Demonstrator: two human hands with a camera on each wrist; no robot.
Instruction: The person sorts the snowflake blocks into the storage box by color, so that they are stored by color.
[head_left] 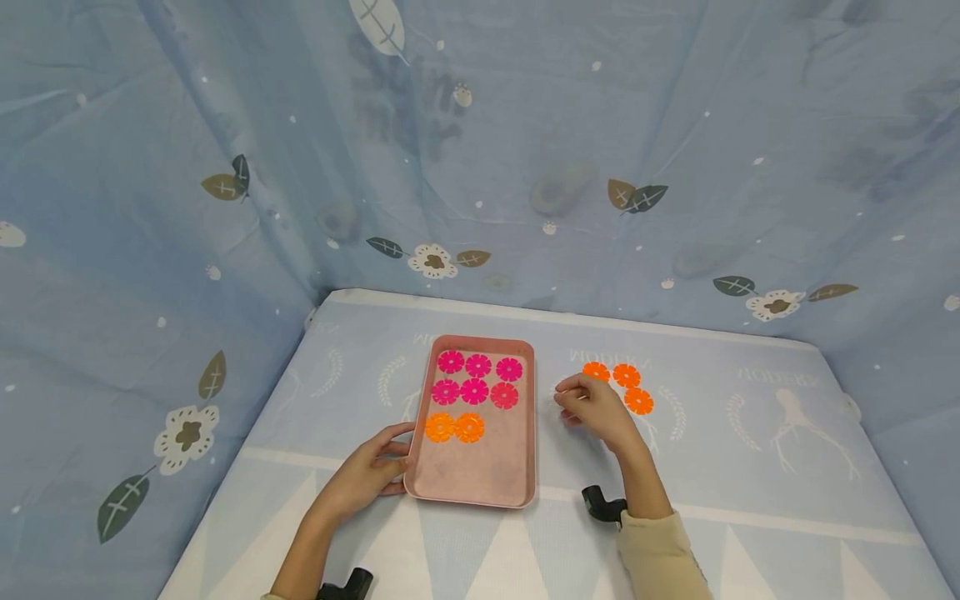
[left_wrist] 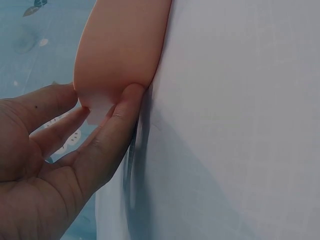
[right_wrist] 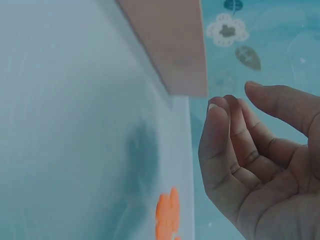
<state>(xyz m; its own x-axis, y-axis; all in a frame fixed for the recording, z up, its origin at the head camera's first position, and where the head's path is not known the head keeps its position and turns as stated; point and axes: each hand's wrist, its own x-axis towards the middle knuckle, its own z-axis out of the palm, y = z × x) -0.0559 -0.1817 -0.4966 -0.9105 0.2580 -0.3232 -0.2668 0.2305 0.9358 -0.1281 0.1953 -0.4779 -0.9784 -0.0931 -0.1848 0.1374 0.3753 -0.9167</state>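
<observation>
On the table lies a pink rectangular tray (head_left: 506,467). Two rows of pink notched plastic discs (head_left: 474,390) fill its far part, with two orange discs (head_left: 455,427) in a row nearer the front. My left hand (head_left: 367,471) rests its extended fingers and thumb against the tray's left side; the left wrist view shows fingertips (left_wrist: 132,92) touching the tray's wall (left_wrist: 122,45). Between tray and a group of three loose orange discs (head_left: 627,376), my right hand (head_left: 596,408) hovers with bent, relaxed fingers. In the right wrist view its thumb stands apart from the fingers (right_wrist: 215,125), nothing between them.
A pale patterned cloth (head_left: 750,450) covers the table. Blue printed curtains (head_left: 525,125) hang behind and at the sides. Black wrist mounts (head_left: 602,504) sit at both wrists, the right one close beside the tray's front right.
</observation>
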